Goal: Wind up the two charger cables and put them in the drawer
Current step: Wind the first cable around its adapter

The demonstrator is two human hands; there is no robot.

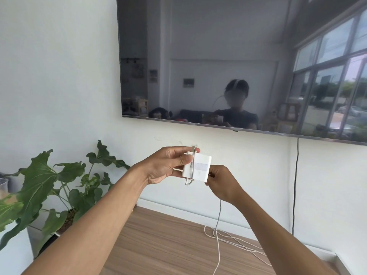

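A white square charger brick (199, 167) is held up in front of the wall, above the wooden cabinet top (158, 241). My left hand (166, 165) grips its left side, thumb on the face, and one turn of pale cable (192, 169) runs across the brick. My right hand (222, 181) pinches the brick's lower right corner and the cable. From that hand the cable (219, 215) hangs down to loose loops (228, 238) lying on the cabinet top. No drawer is in view.
A large wall-mounted TV (238, 62) hangs above, with a black power cord (295, 185) dropping down the wall at right. A leafy potted plant (49, 187) stands at left. A white ledge (325, 255) sits at the cabinet's right end.
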